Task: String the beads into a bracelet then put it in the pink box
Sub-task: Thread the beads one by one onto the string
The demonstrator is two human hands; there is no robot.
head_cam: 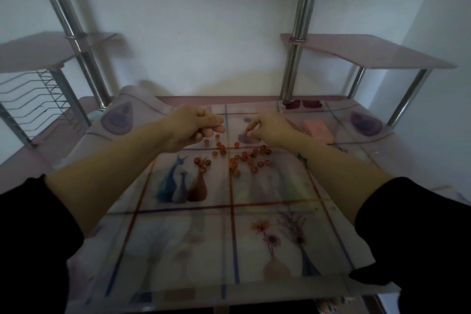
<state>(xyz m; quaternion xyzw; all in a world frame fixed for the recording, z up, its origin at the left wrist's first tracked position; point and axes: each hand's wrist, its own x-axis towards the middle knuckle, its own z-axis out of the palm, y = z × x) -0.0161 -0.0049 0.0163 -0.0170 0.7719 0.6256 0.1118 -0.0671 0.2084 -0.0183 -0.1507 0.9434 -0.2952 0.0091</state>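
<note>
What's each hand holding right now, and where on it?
Cannot be told: left hand and right hand both curl as if pinching, but nothing held is visible. The beads lie loose.

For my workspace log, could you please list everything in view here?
beads: a few dozen, orange, loose on the tablecloth below the hands
pink box: one, pink, on the tablecloth right of the right hand
tablecloth: one, pale with vase and flower prints, over the table
table: one, pink
shelves: two, pink, raised at left and right
poles: several, chrome, carrying the shelves
wire rack: one, metal, under the left shelf
sleeves: two, black
left hand: fingers curled, contents unclear
right hand: fingertips pinched, contents unclear
</note>
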